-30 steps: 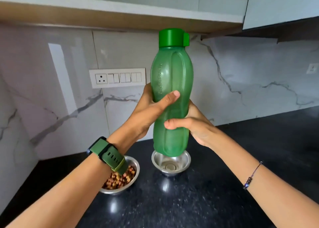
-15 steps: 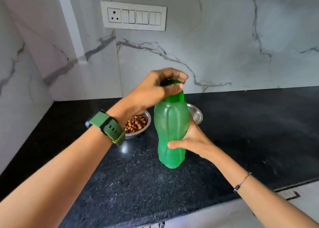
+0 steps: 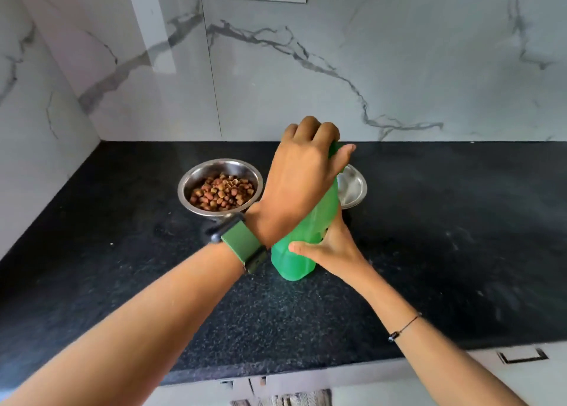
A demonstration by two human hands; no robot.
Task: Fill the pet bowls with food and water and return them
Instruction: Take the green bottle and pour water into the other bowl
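Standing upright on the black speckled counter is a green bottle, and the person is holding it with both hands. The right hand is gripping the lower part of the bottle, with the thumb lying across its front and the other fingers going round the far side. The left hand is covering the top of the bottle, with its fingers curled down over the cap; the cap itself is almost fully hidden, only a small green edge is showing beside the thumb. A green watch strap is sitting on the left wrist, and a thin dark bracelet on the right wrist. Behind the bottle, two steel bowls are resting on the counter near the marble wall. The left bowl is holding brown kibble. The right bowl is partly hidden behind the bottle, and I cannot tell what is inside it.
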